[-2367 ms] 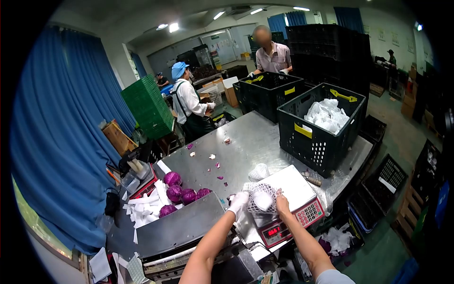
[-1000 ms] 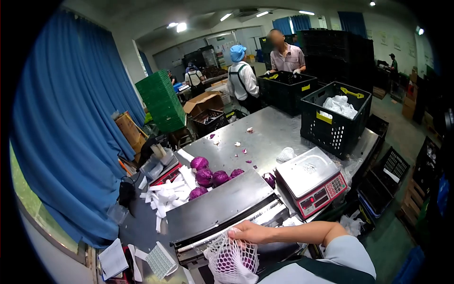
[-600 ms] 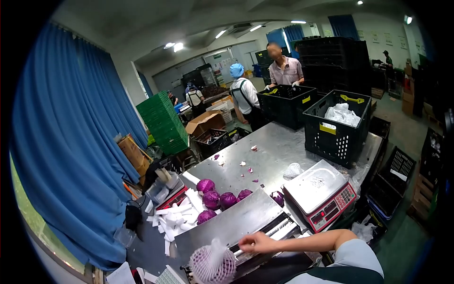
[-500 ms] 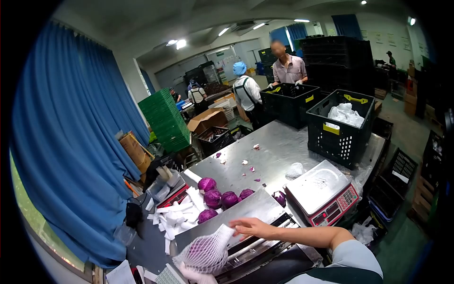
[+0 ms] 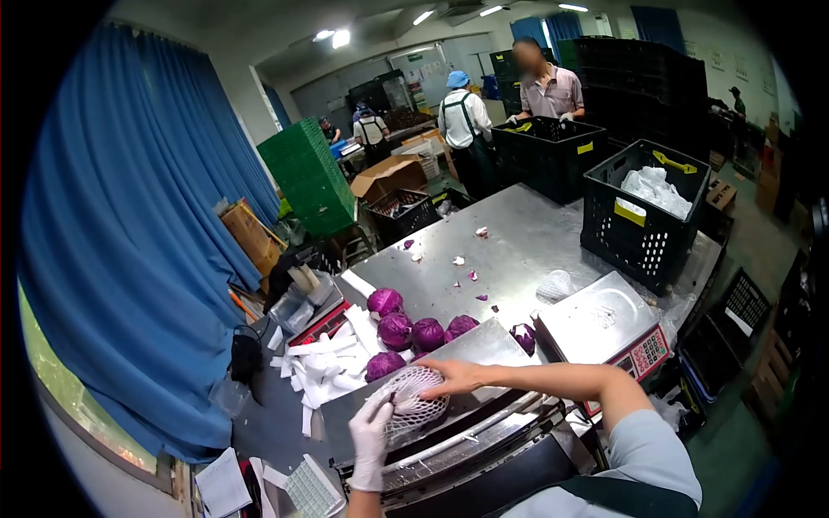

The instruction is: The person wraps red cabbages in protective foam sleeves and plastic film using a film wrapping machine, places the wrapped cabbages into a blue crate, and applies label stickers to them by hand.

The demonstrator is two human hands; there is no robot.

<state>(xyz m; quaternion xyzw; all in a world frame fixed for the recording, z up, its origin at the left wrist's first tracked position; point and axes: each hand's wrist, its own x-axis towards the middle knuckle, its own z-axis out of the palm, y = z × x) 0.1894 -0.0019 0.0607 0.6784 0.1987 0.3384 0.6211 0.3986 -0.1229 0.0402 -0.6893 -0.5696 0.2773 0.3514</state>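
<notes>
A white foam net sleeve is between my two hands, over the front edge of a steel plate. My left hand, in a white glove, pinches its left end, where a small dark spot shows. My bare right hand has its fingers closed on the net's upper right side. What is inside the mesh cannot be made out clearly. Several red cabbages lie just beyond the plate, beside a heap of white foam nets or strips. Another red cabbage rests near the scale.
A digital scale stands on the right. Behind it is a black crate with white plastic inside. Cabbage scraps dot the steel table. A person stands behind another black crate. A keyboard lies front left.
The net has been raised from the lower left and drawn closer to the cabbages. My gloved left hand has come up to its left end, and my right hand now grips it.
</notes>
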